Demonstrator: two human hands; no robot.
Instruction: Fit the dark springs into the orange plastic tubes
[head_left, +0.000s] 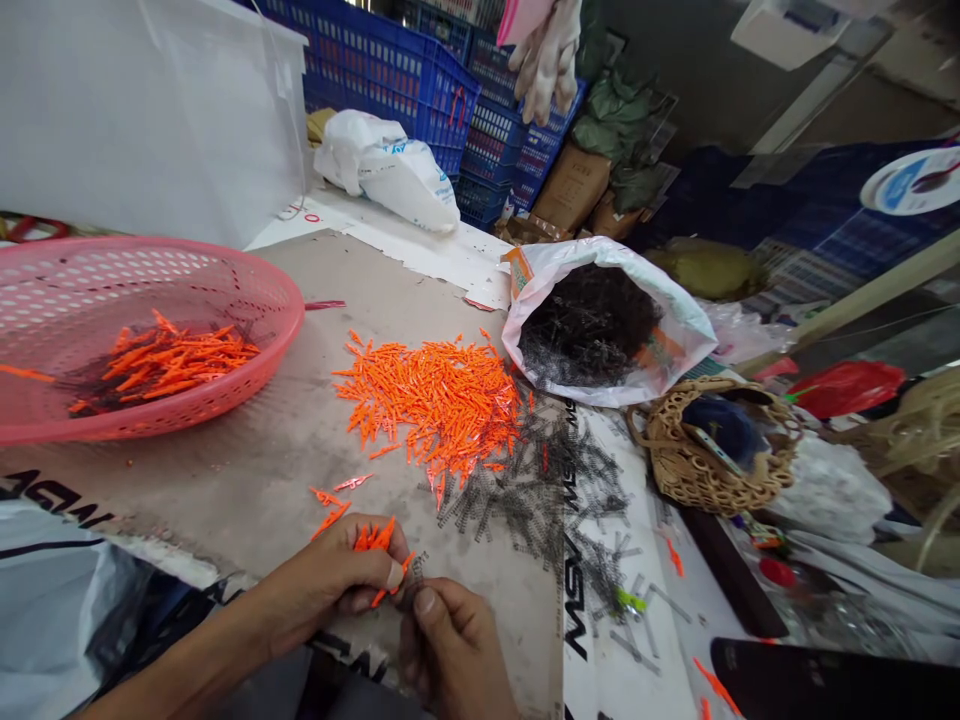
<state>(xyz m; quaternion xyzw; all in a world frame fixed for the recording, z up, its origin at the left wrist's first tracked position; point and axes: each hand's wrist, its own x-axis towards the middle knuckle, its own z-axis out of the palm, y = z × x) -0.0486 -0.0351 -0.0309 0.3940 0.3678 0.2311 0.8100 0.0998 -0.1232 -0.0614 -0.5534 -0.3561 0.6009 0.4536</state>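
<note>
My left hand (345, 570) is closed around several small orange plastic pieces (373, 534). One of these sticks out past the thumb towards my right hand. My right hand (459, 640) pinches a small dark coil spring (418, 566) close to that piece; whether the two are joined I cannot tell. A few loose orange pieces lie just beyond my left hand. Farther up the table is a large orange heap (435, 400), and dark springs (517, 495) are scattered along its right side.
On the left stands a pink perforated basket (262, 385) with orange pieces and dark springs inside. An open white bag (682, 345) of dark springs is at the back right, beside a woven basket (660, 460) holding a phone (712, 448). Blue crates (442, 95) stand behind.
</note>
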